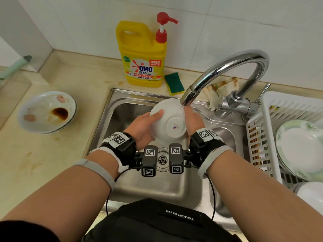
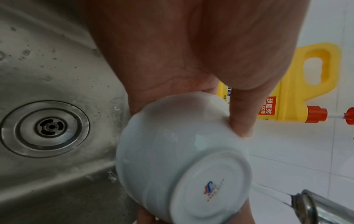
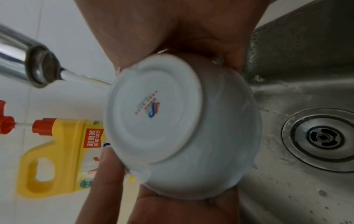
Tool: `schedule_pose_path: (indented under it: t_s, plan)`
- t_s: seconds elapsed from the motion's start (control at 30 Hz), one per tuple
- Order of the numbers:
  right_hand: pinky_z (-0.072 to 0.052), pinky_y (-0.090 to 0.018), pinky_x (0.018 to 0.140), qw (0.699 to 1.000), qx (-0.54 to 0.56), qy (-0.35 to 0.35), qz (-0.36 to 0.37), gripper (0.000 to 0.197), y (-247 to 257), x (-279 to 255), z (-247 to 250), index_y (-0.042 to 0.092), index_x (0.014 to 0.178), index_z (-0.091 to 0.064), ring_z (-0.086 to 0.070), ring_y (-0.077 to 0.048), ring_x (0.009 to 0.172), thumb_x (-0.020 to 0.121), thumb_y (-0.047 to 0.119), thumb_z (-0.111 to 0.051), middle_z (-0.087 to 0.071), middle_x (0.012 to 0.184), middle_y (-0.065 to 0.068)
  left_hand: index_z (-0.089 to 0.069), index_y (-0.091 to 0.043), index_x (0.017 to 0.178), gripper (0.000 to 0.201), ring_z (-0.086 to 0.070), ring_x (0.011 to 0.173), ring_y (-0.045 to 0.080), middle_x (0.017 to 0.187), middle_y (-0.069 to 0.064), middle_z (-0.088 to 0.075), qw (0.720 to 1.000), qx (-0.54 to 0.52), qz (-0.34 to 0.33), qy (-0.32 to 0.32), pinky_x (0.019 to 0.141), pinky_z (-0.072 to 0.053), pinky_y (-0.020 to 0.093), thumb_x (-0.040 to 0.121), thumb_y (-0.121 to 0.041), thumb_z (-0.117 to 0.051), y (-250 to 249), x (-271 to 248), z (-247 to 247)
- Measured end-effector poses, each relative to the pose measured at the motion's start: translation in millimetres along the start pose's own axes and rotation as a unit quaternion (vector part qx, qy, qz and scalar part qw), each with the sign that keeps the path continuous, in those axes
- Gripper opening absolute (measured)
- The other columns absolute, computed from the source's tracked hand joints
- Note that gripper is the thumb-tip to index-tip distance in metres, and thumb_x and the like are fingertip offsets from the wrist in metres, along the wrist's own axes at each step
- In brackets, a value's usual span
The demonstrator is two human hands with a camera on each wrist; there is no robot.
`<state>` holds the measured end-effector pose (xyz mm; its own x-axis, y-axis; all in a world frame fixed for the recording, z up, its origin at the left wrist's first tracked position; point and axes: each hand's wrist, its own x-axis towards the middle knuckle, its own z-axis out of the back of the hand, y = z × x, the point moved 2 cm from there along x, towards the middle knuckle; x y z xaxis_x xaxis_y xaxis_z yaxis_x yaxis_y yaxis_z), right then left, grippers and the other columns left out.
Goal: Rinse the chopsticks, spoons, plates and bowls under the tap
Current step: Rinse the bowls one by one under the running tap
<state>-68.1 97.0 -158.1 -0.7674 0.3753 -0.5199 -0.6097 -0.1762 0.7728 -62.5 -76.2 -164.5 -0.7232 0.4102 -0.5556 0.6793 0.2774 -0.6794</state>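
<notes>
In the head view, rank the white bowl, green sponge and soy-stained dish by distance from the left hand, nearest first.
1. White bowl: held in the left hand, over the sink.
2. Green sponge: behind the sink, beside the detergent.
3. Soy-stained dish: far left on the counter.

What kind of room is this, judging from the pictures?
Most likely a home kitchen, at the washing-up spot: a steel sink with a running tap, a yellow dish-soap bottle by the tiled wall, and a white rack holding plates.

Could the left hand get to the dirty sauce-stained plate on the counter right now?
Probably not yet: the left hand holds the white bowl under the tap; nothing blocks the stained plate.
</notes>
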Motion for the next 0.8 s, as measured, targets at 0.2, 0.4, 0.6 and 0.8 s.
schedule_pose_path:
  t_s: [0.2, 0.4, 0.6, 0.8]
  plan:
    - [-0.031, -0.027, 0.061, 0.996, 0.007, -0.068, 0.056, 0.035, -1, 3, 0, 0.012, 0.094, -0.05, -0.046, -0.015, 0.073, 0.106, 0.043, -0.041, -0.049, 0.077, 0.003, -0.06, -0.024, 0.131, 0.05, -0.065, 0.119, 0.029, 0.127, 0.005, -0.069, 0.995, 0.048, -0.003, -0.082, 0.086, -0.059, 0.055, 0.089, -0.047, -0.073, -3, -1, 2]
    - [-0.035, -0.03, 0.069, 0.994, 0.064, -0.081, 0.037, 0.042, -5, 2, 0, 0.008, 0.116, -0.054, -0.051, -0.019, 0.087, 0.104, 0.048, -0.046, -0.054, 0.086, 0.004, -0.059, -0.011, 0.133, 0.049, -0.074, 0.102, 0.027, 0.119, 0.01, -0.074, 0.999, 0.018, 0.007, -0.045, 0.071, -0.061, 0.045, 0.095, -0.041, -0.065, -6, -4, 0]
    - [-0.044, -0.042, 0.097, 0.995, 0.088, -0.018, -0.032, 0.088, 4, -7, -10, 0.007, 0.143, -0.05, -0.058, -0.03, 0.11, 0.089, 0.076, -0.04, -0.06, 0.131, -0.021, -0.055, -0.017, 0.139, 0.056, -0.069, 0.116, 0.029, 0.127, 0.009, -0.07, 1.0, -0.003, 0.011, -0.025, 0.083, -0.059, 0.047, 0.095, -0.05, -0.062, 1, -2, 2]
    - [-0.029, -0.028, 0.081, 0.997, 0.047, -0.054, 0.029, 0.048, 5, -3, -5, 0.005, 0.122, -0.056, -0.047, -0.022, 0.093, 0.107, 0.045, -0.035, -0.056, 0.102, -0.006, -0.055, -0.027, 0.136, 0.063, -0.062, 0.122, 0.022, 0.133, 0.0, -0.065, 0.995, 0.037, 0.014, -0.089, 0.097, -0.054, 0.05, 0.084, -0.055, -0.075, 1, 2, 12]
